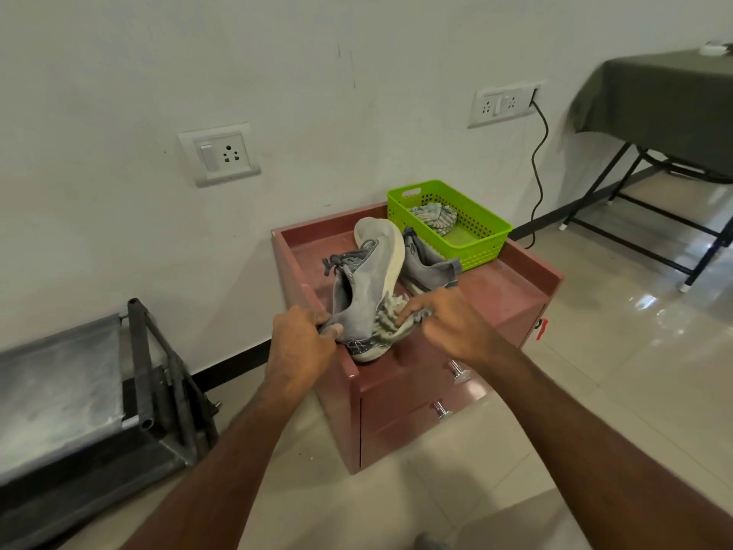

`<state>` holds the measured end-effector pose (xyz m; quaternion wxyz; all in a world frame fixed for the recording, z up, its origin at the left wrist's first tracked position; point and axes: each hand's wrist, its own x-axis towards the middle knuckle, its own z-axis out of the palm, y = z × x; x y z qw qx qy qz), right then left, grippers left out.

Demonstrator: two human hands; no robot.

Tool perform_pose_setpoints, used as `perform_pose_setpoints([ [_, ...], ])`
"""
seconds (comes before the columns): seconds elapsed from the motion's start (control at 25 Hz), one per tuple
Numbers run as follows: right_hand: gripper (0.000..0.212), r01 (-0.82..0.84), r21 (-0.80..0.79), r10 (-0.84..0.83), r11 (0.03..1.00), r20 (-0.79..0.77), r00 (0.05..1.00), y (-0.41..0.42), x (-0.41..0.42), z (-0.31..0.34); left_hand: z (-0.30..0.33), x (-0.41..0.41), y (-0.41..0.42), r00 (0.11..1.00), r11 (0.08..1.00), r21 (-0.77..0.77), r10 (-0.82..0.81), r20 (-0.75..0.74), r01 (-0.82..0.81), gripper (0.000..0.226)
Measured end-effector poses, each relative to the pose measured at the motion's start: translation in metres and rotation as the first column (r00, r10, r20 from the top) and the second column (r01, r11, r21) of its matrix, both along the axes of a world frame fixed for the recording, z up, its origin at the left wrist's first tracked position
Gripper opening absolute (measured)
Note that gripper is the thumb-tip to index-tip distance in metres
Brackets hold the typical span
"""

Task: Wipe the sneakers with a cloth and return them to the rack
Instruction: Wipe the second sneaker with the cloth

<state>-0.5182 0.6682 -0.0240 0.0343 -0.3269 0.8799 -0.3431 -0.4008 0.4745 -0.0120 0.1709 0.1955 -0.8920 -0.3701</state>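
A grey sneaker [367,287] with a whitish sole is tilted on its side, heel toward me, over the front of a reddish-brown cabinet [511,295]. My left hand [303,343] grips its heel collar. My right hand [444,323] holds a pale striped cloth [390,317] against the sneaker's side near the heel. The second grey sneaker [430,267] lies on the cabinet top behind the first, partly hidden by it. The black and grey shoe rack [79,391] stands on the floor at the left.
A green plastic basket [484,236] with another cloth in it sits at the cabinet's back right corner. Two drawer knobs [456,373] face the front. A table with a dark cover [666,97] stands at the far right. A cable hangs from a wall socket [503,103].
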Motion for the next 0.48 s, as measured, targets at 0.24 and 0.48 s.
perform_pose_setpoints([
  [0.24,0.061,0.053,-0.432,-0.160,0.900,-0.216,0.963,-0.036,0.004,0.007,-0.006,-0.007,0.004,1.000,0.998,-0.070,0.004,0.021,-0.002,0.038],
  [0.48,0.072,-0.161,0.077,0.168,0.984,-0.101,0.980,-0.043,0.011,-0.008,-0.004,-0.010,0.014,0.999,0.995,-0.091,0.038,-0.011,-0.039,0.028],
])
